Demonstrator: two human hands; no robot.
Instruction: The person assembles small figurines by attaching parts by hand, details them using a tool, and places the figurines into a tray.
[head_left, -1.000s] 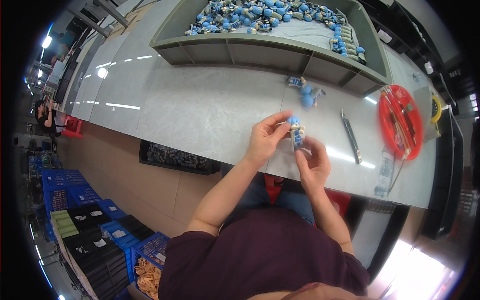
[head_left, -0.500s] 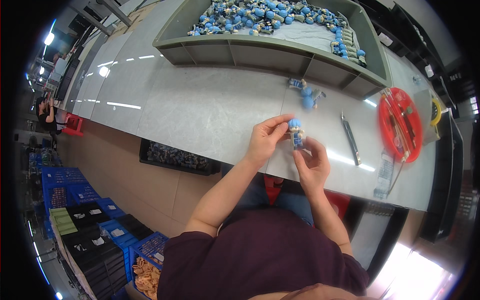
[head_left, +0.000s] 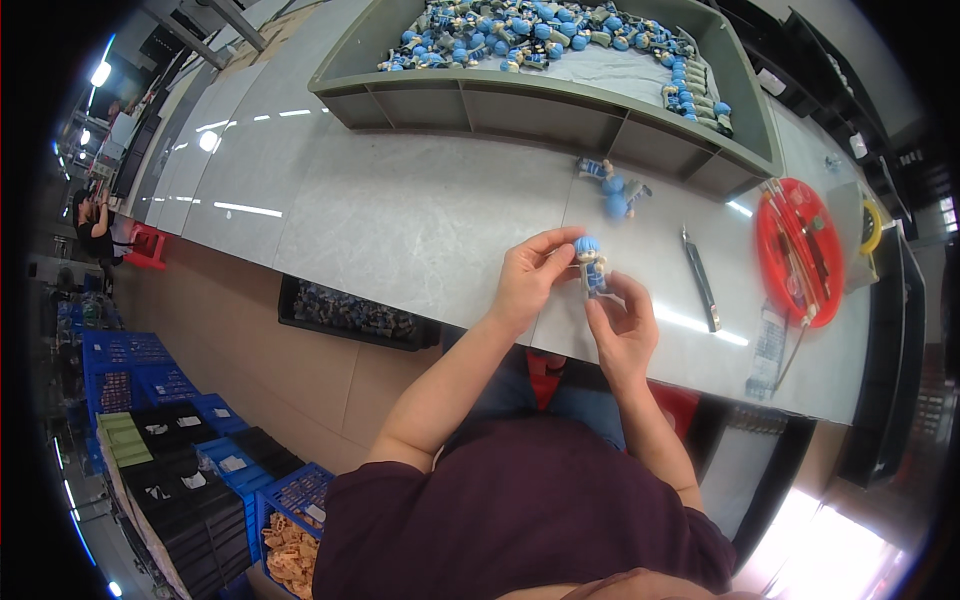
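I hold a small figurine (head_left: 590,264) with a blue round head upright just above the grey table (head_left: 420,210), near its front edge. My left hand (head_left: 530,277) pinches its head from the left with fingertips. My right hand (head_left: 622,328) grips its body from below and the right. Two similar blue figurines (head_left: 612,186) lie on the table a little farther back.
A grey-green tray shelf (head_left: 560,105) at the back holds several blue figurines. A dark craft knife (head_left: 700,279) lies right of my hands. A red round tray (head_left: 800,248) with tools sits at the right. Blue and black crates (head_left: 170,440) stand on the floor at left.
Both hands have kept the figurine in nearly the same spot; my fingers have shifted slightly around it.
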